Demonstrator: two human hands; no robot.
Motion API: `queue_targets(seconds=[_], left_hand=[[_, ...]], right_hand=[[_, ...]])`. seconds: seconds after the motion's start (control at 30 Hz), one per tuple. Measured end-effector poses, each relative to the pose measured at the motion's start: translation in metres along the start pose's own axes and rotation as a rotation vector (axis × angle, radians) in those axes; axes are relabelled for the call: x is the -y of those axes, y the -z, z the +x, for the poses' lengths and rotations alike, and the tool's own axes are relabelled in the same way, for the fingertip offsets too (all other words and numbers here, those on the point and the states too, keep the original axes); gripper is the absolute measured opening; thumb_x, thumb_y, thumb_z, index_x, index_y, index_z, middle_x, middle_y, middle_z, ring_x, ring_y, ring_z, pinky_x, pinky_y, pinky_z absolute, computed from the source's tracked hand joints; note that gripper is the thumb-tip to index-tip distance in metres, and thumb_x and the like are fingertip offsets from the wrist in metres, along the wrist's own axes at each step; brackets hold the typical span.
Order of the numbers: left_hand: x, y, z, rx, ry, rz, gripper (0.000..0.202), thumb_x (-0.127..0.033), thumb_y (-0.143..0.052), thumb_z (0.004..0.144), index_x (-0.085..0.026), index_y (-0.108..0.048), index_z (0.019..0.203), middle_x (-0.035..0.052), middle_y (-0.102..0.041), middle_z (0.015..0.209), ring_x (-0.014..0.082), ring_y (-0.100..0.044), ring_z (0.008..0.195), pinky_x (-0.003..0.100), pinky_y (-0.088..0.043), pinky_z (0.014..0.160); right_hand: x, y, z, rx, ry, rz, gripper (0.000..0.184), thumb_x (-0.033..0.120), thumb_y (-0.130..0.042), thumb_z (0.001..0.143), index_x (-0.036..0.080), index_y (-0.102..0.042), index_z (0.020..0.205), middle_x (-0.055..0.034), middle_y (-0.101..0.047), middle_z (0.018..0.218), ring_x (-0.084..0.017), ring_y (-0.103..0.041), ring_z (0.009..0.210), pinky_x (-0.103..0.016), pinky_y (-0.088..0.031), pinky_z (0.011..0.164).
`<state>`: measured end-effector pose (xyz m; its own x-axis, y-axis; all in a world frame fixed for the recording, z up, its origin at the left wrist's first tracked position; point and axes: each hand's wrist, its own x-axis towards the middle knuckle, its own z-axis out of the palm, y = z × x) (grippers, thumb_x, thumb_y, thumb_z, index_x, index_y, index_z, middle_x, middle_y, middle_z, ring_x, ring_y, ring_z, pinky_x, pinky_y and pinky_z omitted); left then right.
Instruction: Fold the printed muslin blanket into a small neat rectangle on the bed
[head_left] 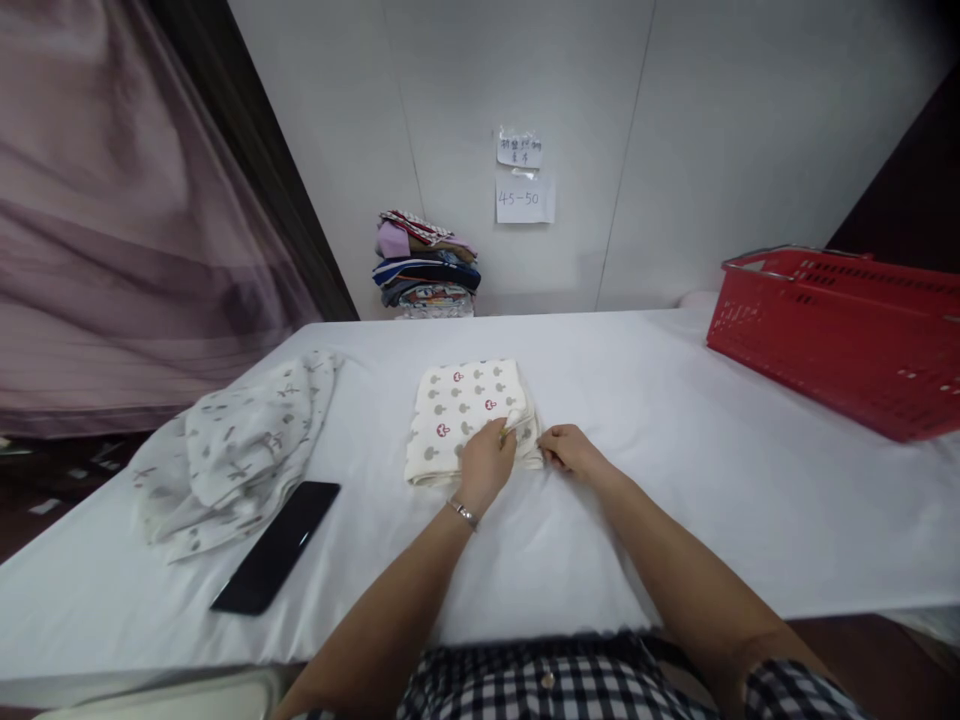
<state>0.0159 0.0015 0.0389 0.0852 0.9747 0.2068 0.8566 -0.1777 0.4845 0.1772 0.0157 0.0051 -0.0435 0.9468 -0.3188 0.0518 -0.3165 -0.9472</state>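
A cream cloth [459, 395] with grey and red mushroom-like prints lies folded into a rough square in the middle of the white-covered table. At its near right part, my left hand [487, 462] has its fingers closed on a lifted bit of the cloth's edge. My right hand [571, 448] pinches the cloth's right near corner, fingers curled together. Both forearms reach in from the near edge, and a bracelet [463, 514] circles the left wrist. The layers under my left hand are partly hidden.
To the left lies a crumpled white printed cloth [244, 440], with a flat black panel [277, 548] beside it. A red basket [840, 335] stands at the right. Beyond the far edge is a stack of folded fabrics [427, 265], near paper signs [525, 197] on the wall.
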Motion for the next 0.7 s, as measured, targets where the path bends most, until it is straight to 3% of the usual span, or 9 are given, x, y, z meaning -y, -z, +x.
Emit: queue_targets(seconds=[0.5, 0.7], left_hand=[[0.0019, -0.0018, -0.0011, -0.006, -0.007, -0.005, 0.023, -0.031, -0.042, 0.086, -0.021, -0.058, 0.099, 0.0037, -0.065, 0.087, 0.0177, -0.058, 0.08, 0.027, -0.036, 0.066], [0.0027, -0.0036, -0.0009, -0.024, -0.013, -0.011, 0.021, -0.031, -0.044, 0.085, -0.022, -0.058, 0.097, 0.0024, -0.065, 0.086, 0.0177, -0.058, 0.077, 0.027, -0.036, 0.065]], right_hand=[[-0.0011, -0.0056, 0.0004, 0.071, -0.017, 0.005, 0.014, 0.026, -0.056, 0.065, 0.017, -0.049, 0.056, 0.005, -0.049, 0.043, -0.004, -0.033, 0.03, -0.019, -0.014, 0.03], [0.004, -0.0062, -0.0014, 0.087, -0.025, 0.021, 0.022, 0.031, -0.054, 0.068, 0.017, -0.046, 0.053, 0.0037, -0.048, 0.043, -0.005, -0.034, 0.03, -0.02, -0.013, 0.03]])
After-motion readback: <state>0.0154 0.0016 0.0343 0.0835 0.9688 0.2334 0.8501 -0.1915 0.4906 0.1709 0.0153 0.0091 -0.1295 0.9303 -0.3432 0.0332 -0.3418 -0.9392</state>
